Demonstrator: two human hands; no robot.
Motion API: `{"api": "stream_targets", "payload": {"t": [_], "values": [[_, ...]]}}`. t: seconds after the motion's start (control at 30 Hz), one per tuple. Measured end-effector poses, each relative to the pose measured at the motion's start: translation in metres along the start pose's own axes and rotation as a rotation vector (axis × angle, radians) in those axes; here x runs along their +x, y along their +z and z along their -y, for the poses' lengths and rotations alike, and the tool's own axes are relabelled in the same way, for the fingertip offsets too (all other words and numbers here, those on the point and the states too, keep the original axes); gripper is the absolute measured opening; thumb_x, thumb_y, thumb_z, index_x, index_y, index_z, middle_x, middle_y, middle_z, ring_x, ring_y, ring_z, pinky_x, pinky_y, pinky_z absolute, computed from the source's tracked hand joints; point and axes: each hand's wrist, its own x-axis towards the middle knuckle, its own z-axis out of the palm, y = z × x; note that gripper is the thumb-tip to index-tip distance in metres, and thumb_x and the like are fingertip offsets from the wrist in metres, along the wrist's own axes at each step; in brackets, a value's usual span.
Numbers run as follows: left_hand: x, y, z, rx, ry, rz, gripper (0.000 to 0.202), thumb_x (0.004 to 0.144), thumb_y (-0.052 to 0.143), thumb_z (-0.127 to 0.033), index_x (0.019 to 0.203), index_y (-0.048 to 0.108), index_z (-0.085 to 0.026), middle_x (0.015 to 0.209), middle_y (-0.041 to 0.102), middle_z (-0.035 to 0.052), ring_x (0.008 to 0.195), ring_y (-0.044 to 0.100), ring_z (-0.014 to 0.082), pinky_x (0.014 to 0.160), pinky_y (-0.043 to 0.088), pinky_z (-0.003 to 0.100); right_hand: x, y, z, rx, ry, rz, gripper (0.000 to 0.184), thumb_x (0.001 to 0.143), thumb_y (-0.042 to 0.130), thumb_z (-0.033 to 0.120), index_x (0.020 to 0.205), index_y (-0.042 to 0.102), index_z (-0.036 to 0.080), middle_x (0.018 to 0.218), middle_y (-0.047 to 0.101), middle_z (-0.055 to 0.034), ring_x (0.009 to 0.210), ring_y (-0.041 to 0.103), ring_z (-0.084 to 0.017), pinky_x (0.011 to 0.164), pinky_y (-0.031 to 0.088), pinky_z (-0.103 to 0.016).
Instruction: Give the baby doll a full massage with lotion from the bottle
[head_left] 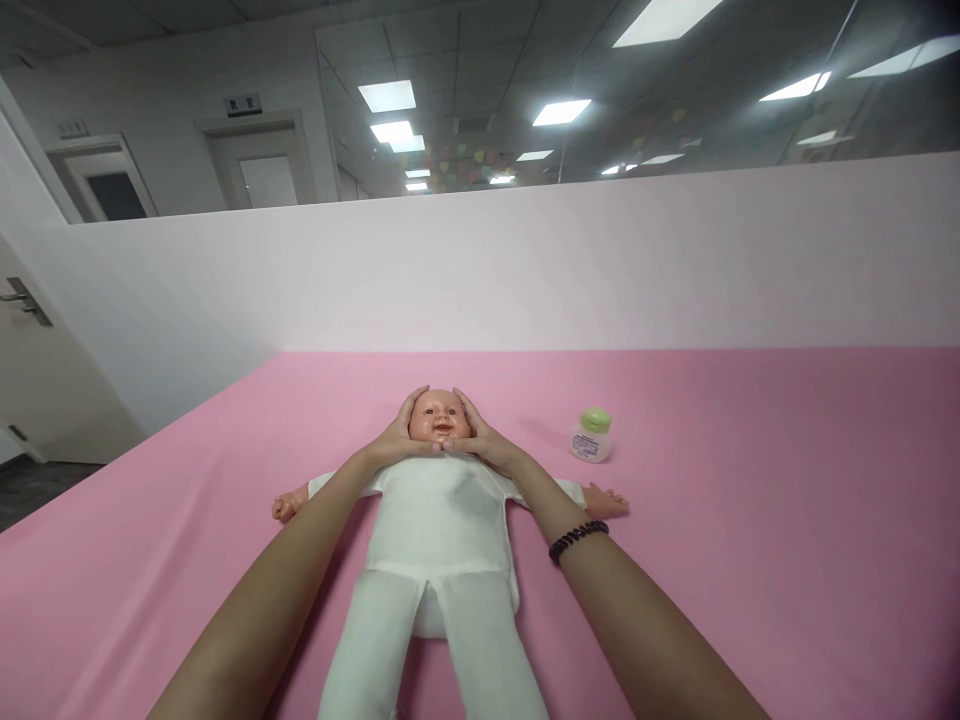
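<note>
Baby doll [439, 520] lies face-up on a pink surface [750, 500], head cupped by the curved fingers of left hand [399, 437] and right hand [486, 438]; white wall [525, 265] borders the far edge, the surface running wide right of a jar [591, 440].

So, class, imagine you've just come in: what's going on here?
A person has both bare hands on a doll that lies face up on a pink cover. The left hand and right hand cup the two sides of its head, thumbs near the chin. The doll's arms are spread out. A small container with a green lid stands to the right of the head, and neither hand touches it.
</note>
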Motion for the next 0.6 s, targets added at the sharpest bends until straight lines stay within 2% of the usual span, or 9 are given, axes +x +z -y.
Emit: {"api": "stream_targets", "payload": {"t": [0.2,0.33,0.6], "values": [[-0.0026,0.0044,-0.0067,0.025,-0.029,-0.008,0.113,0.065,0.090,-0.030,0.152,0.019,-0.037,0.154,0.031,0.0127,0.136,0.043,0.0371,0.109,0.042,0.054,0.0008,-0.0011,-0.0018,-0.010,0.000,0.000,0.118,0.066,0.087,0.029,0.154,0.010,0.043,0.161,0.016,-0.0018,0.142,0.036,-0.025,0.117,0.036,-0.044],[-0.0034,0.0050,-0.0082,0.054,-0.024,-0.024,0.110,0.066,0.089,-0.029,0.151,0.020,-0.037,0.156,0.028,0.0114,0.138,0.040,0.0361,0.110,0.042,0.052,0.0007,-0.0012,-0.0013,-0.025,0.007,-0.005,0.117,0.067,0.087,0.030,0.154,0.010,0.043,0.161,0.015,-0.0013,0.142,0.035,-0.024,0.117,0.035,-0.042],[-0.0032,0.0030,-0.0095,0.030,-0.003,0.017,0.108,0.068,0.087,-0.029,0.152,0.019,-0.035,0.155,0.030,0.0119,0.139,0.039,0.0353,0.112,0.040,0.051,-0.0001,0.0007,0.0020,0.029,0.008,0.016,0.119,0.066,0.087,0.027,0.155,0.008,0.040,0.161,0.015,-0.0028,0.139,0.039,-0.024,0.115,0.039,-0.041]]}}
